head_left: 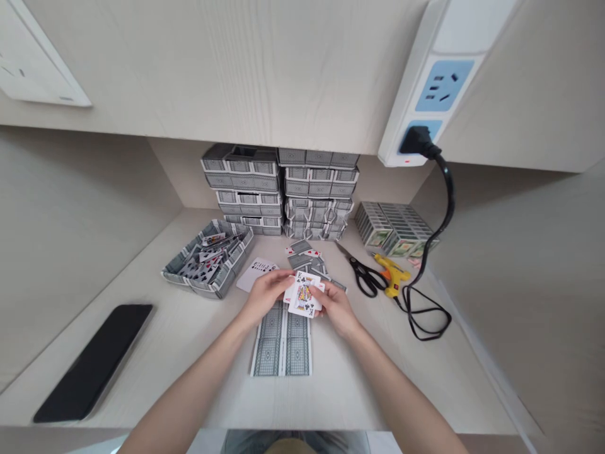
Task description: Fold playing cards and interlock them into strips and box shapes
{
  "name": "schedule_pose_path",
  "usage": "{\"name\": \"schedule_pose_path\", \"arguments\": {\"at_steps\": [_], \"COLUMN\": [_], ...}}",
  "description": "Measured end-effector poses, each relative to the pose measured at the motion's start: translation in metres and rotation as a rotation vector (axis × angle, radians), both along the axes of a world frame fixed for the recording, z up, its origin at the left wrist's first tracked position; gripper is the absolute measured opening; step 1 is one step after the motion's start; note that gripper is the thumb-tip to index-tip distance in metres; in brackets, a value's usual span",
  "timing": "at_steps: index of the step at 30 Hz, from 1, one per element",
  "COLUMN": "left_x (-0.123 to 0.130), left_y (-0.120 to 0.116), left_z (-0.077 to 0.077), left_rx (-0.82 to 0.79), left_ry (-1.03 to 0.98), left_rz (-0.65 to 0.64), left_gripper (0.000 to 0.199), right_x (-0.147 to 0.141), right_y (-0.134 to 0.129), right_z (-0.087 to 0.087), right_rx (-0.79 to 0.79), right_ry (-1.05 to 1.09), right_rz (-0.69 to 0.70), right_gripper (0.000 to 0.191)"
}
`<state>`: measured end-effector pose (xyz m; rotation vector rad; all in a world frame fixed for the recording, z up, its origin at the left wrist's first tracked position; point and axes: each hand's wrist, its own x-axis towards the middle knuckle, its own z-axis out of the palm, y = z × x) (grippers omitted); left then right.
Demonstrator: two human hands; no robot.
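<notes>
Both my hands pinch playing cards over the middle of the table, a king of clubs face up on top and the edges of other cards showing beneath. My left hand grips their left side, and my right hand has its thumb on the king. Just below lies a flat panel of cards, grey patterned backs up, partly hidden by the hands. Fanned white-faced cards rest beyond my left hand. Loose cards, some back up and some face up, lie scattered beyond the held ones.
A box made of cards, filled with loose cards, stands at left. Stacked card boxes line the back. Packed decks, black scissors, a yellow glue gun and its cable are at right. A black phone-like slab lies front left.
</notes>
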<state>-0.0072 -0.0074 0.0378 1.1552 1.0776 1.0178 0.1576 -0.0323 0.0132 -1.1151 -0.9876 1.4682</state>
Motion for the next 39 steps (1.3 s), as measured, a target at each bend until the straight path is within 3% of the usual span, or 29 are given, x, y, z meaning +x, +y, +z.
{"name": "schedule_pose_path", "arguments": {"at_steps": [2, 5, 17, 39], "left_x": [0.0004, 0.0, -0.002, -0.0002], "left_y": [-0.0002, -0.0013, 0.0017, -0.001], "left_z": [0.0009, 0.0019, -0.0024, -0.0034], "left_rx": [-0.157, -0.236, -0.28, -0.226], "left_ry": [-0.019, -0.049, -0.069, -0.076], "left_rz": [-0.08, -0.08, 0.004, -0.03], "left_gripper": [0.032, 0.031, 0.036, 0.037], "right_x": [-0.0001, 0.0006, 0.0048, 0.0042], "right_y": [-0.0003, 0.0, 0.0045, 0.0056], "right_z": [-0.0005, -0.0007, -0.0078, -0.0066], "right_rx": [0.01, 0.024, 0.015, -0.007], "right_ry": [-0.029, -0.089, -0.128, -0.133], "right_rz": [-0.013, -0.024, 0.014, -0.02], "right_gripper": [0.034, 0.034, 0.04, 0.035]}}
